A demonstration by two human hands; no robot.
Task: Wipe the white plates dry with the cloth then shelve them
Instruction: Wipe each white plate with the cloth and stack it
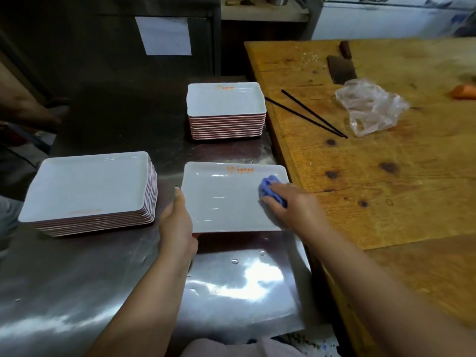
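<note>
White plate (226, 199), rectangular, single: lying flat on the steel desk (103, 279) directly in front of the person, long axis running left to right, orange print along its far rim.

Blue cloth (270, 189): bunched up, being pressed onto the plate's right portion by the right hand (286, 202), whose grip is curling over the wad.

Left hand (177, 222): steadying the plate at its near-left edge, thumb lying along the rim; the fingers are going under the edge and are hidden, so the grip is narrow and holding the plate.

Stack of plates, near left (87, 191): sitting just beside the left hand.

Stack of plates, far (226, 109): standing beyond the single plate, against the wooden board (386, 163).

Relation for the coming move: the unwiped surface is lying leftward of the cloth, so the stroke probably needs to travel along the long axis toward the left hand. No shelf is showing.

Water drops (234, 261): sitting on the desk nearer the person.
</note>
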